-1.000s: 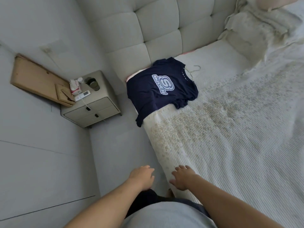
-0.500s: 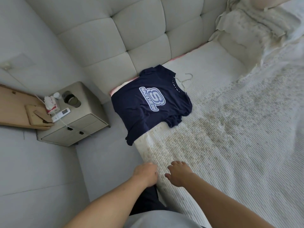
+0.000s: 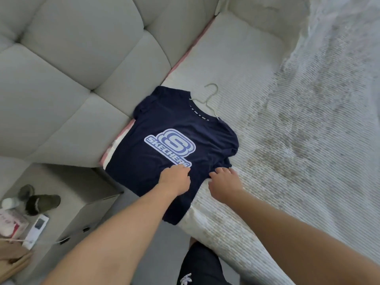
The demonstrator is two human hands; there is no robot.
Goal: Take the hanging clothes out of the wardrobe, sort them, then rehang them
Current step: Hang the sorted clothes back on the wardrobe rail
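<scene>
A navy T-shirt [image 3: 205, 136] with a pale blue logo lies flat at the corner of the bed [image 3: 287, 140], its hem hanging over the mattress edge. A thin light hanger [image 3: 209, 97] sticks out of its collar onto the bedspread. My left hand [image 3: 174, 179] rests on the shirt just below the logo, fingers curled down onto the cloth. My right hand [image 3: 224, 184] lies with spread fingers at the shirt's right lower edge, by the sleeve. Whether either hand pinches the fabric is hidden.
A padded grey headboard [image 3: 82, 68] rises behind the shirt. At the lower left stands a bedside table [image 3: 82, 194] with a dark cup, a remote control, a tissue pack and a small bottle. Rumpled bedding [image 3: 339, 48] fills the upper right.
I have come much closer to the bed's corner. Both hands have reached forward from the mattress edge onto the shirt's lower part.
</scene>
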